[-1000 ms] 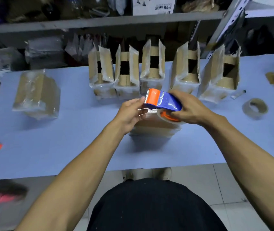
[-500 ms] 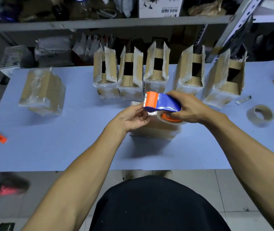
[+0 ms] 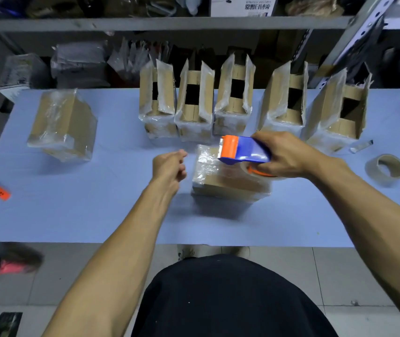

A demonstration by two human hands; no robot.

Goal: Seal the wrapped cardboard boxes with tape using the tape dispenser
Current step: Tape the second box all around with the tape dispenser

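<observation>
Since the earlier frame, the left hand (image 3: 169, 166) has come away from the tape dispenser (image 3: 244, 150) and now hangs just left of the wrapped box (image 3: 228, 178), fingers loosely curled and holding nothing. The right hand (image 3: 289, 154) grips the dispenser, fingers curled round its rear and the clear tape roll beneath. The dispenser is glossy blue plastic with an orange front end and an orange hub, and it sits over the top of the box, at its far right part. That box is squat brown cardboard under crinkled, shiny clear film, lying near the front middle of the pale blue table (image 3: 96, 210). Behind it, close by, stands a row of five open boxes (image 3: 195, 103), each with film-covered flaps upright and a dark opening; the nearest ones almost touch the wrapped box's far edge. Well to the left lies another film-wrapped box (image 3: 64, 125), tilted. To the right of the right wrist rests a spent cardboard tape core (image 3: 386, 170), round and hollow, with a small clear strip (image 3: 362, 146) just beyond it. A small orange tag (image 3: 0, 192) lies at the table's left edge. Cluttered metal shelving (image 3: 160, 23) runs behind the table.
</observation>
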